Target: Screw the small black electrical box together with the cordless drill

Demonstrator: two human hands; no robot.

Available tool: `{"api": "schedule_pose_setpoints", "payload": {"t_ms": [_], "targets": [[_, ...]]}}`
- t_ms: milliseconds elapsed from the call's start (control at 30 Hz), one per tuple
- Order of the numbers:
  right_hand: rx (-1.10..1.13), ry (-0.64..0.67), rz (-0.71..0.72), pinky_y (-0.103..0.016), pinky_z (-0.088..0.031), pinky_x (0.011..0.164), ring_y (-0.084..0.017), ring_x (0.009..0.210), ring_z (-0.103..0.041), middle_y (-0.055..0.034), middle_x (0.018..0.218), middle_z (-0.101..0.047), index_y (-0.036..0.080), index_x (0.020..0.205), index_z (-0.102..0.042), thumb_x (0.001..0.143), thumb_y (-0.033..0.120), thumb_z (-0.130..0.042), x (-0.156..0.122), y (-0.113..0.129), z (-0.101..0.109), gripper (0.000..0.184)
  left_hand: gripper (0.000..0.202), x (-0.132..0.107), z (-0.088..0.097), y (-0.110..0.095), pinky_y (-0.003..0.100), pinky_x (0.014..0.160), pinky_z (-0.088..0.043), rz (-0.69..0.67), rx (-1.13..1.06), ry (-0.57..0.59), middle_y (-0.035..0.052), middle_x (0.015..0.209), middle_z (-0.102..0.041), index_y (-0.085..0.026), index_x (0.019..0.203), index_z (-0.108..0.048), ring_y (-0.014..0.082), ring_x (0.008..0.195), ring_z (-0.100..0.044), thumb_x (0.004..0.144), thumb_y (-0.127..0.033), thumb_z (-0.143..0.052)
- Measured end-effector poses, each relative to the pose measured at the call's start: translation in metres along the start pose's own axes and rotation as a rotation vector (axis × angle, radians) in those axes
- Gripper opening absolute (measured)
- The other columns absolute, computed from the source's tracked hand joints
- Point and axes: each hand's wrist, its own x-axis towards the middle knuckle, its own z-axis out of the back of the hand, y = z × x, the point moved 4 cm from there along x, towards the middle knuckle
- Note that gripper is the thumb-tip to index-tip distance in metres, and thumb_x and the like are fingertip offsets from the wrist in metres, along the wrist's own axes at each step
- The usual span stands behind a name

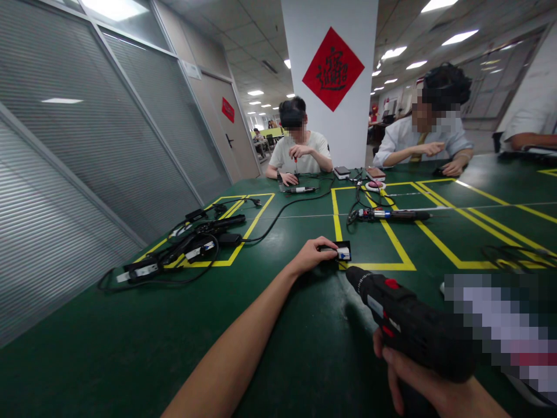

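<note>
My right hand (418,368) is wrapped round the grip of a black cordless drill (409,319) with red switches. Its chuck points away from me and to the left, at a small black case (347,248) with white and blue parts inside. On the table, my left hand (317,252) grips the left side of that case with closed fingers. The drill's tip ends just near the case; I cannot tell whether a bit touches it.
Black devices with cables (195,244) lie in a yellow-taped area on the left. A dark rod-like tool (391,215) lies ahead. Across the green table (130,337), one person (300,151) handles a red screwdriver (295,159), and another person (422,145) sits further right. A blurred object (505,325) lies at right.
</note>
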Motion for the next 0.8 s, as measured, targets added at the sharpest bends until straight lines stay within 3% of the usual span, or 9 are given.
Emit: {"api": "schedule_pose_setpoints", "payload": {"t_ms": [67, 233, 333, 467, 567, 667, 800], "targets": [[0.004, -0.002, -0.002, -0.026, -0.042, 0.048, -0.012, 0.042, -0.061, -0.0011, 0.081, -0.067, 0.021, 0.091, -0.049, 0.081, 0.048, -0.054, 0.0, 0.0, 0.0, 0.029, 0.027, 0.0, 0.0, 0.001, 0.027, 0.08, -0.041, -0.009, -0.004, 0.003, 0.0052, 0.098, -0.06, -0.016, 0.093, -0.066, 0.0156, 0.089, -0.054, 0.071, -0.031, -0.063], [0.005, 0.062, -0.029, -0.024, -0.043, 0.046, -0.014, 0.041, -0.06, 0.0032, 0.048, -0.062, 0.019, 0.085, -0.049, 0.08, 0.051, -0.054, 0.001, 0.001, -0.001, 0.033, 0.026, 0.001, 0.0, 0.001, 0.027, 0.082, -0.041, -0.005, 0.007, -0.005, 0.0053, 0.097, -0.06, -0.017, 0.092, -0.066, 0.0161, 0.09, -0.054, 0.071, -0.031, -0.063], [-0.022, 0.082, -0.039, -0.027, -0.043, 0.05, -0.016, 0.045, -0.062, 0.0016, 0.047, -0.064, 0.02, 0.089, -0.049, 0.083, 0.051, -0.051, 0.001, -0.002, 0.0, 0.032, 0.026, 0.001, 0.0, 0.0, 0.028, 0.084, -0.04, -0.001, 0.014, -0.007, 0.0055, 0.097, -0.06, -0.017, 0.093, -0.066, 0.0167, 0.092, -0.054, 0.071, -0.03, -0.063], [0.003, 0.075, -0.035, -0.029, -0.042, 0.051, -0.017, 0.047, -0.064, -0.0005, 0.064, -0.069, 0.022, 0.092, -0.048, 0.083, 0.048, -0.052, 0.001, -0.003, 0.002, 0.028, 0.026, 0.0, 0.0, 0.0, 0.028, 0.084, -0.04, -0.006, 0.012, -0.012, 0.0052, 0.097, -0.061, -0.017, 0.093, -0.066, 0.0166, 0.092, -0.054, 0.072, -0.032, -0.061], [-0.031, 0.066, 0.011, -0.027, -0.043, 0.048, -0.015, 0.041, -0.061, 0.0042, 0.05, -0.061, 0.021, 0.083, -0.05, 0.084, 0.047, -0.051, 0.0, 0.004, 0.0, 0.027, 0.026, 0.0, 0.0, 0.0, 0.028, 0.084, -0.04, -0.018, 0.001, -0.006, 0.0051, 0.097, -0.06, -0.017, 0.093, -0.066, 0.0167, 0.092, -0.054, 0.072, -0.033, -0.061], [-0.087, 0.04, 0.06, -0.026, -0.04, 0.047, -0.014, 0.042, -0.058, 0.0042, 0.052, -0.06, 0.021, 0.081, -0.049, 0.085, 0.047, -0.049, -0.002, 0.01, -0.002, 0.026, 0.027, 0.001, 0.0, 0.001, 0.029, 0.083, -0.04, -0.031, -0.005, 0.0, 0.0054, 0.096, -0.06, -0.017, 0.093, -0.066, 0.0166, 0.091, -0.054, 0.073, -0.033, -0.061], [-0.089, 0.031, -0.045, -0.032, -0.042, 0.055, -0.019, 0.047, -0.061, 0.0038, 0.046, -0.061, 0.021, 0.088, -0.049, 0.086, 0.047, -0.046, -0.003, 0.002, -0.003, 0.026, 0.026, 0.001, 0.0, 0.0, 0.028, 0.083, -0.04, -0.047, -0.006, 0.005, 0.0053, 0.096, -0.06, -0.017, 0.092, -0.066, 0.0164, 0.091, -0.054, 0.073, -0.034, -0.06]]}}
